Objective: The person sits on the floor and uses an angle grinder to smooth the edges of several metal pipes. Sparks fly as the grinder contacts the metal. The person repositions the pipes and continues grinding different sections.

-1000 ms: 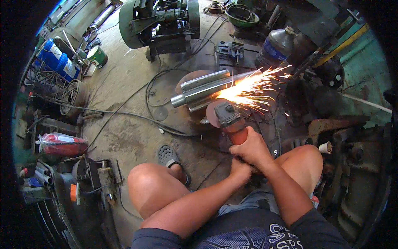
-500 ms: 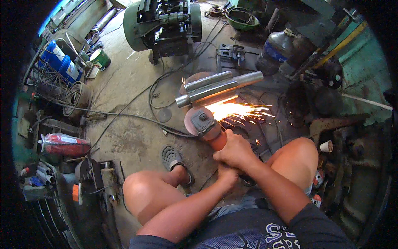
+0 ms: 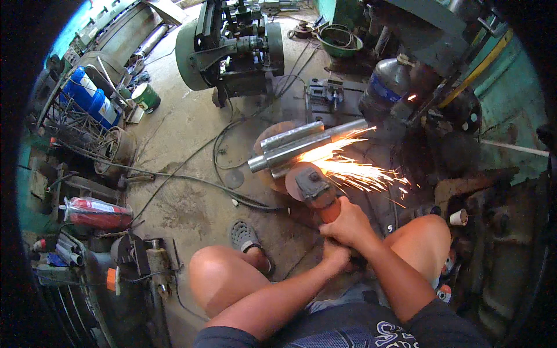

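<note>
The steel workpiece [image 3: 301, 149], a long round bar flanked by shorter strips, lies on a rusty round base [image 3: 272, 133] ahead of the knees. Two blue buckets [image 3: 107, 112] stand far left, contents hidden; a clear jug [image 3: 390, 82] stands to the right; a green basin [image 3: 342, 51] holds dark looped pieces [image 3: 336, 36]. The orange angle grinder [image 3: 318, 190] sprays sparks [image 3: 348, 165] beside the workpiece, its body wrapped by the right hand [image 3: 351, 223] in front and the left hand [image 3: 336, 254] behind.

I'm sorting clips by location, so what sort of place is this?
Probably a metalworking shop: an angle grinder throws sparks beside metal bars, and a heavy green machine stands beyond.
</note>
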